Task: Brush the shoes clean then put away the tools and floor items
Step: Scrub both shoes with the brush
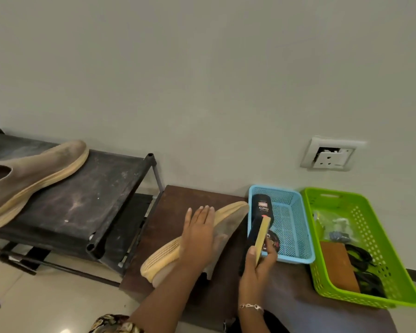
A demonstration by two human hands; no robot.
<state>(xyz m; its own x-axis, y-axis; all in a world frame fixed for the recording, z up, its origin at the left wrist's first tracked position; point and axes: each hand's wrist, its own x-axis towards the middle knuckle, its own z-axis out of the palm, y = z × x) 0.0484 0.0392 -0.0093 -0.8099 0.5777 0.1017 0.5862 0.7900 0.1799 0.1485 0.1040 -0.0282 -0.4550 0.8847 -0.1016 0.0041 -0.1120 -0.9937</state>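
1 white socket [330, 155] — mounted on the pale wall [202, 68].

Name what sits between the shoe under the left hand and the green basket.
In the head view: the blue basket with a black bottle, and the brush gripped by the right hand.

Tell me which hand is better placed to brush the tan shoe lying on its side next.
Right. The right hand grips the brush just beside the shoe, while the left hand lies flat on that shoe, likely steadying it.
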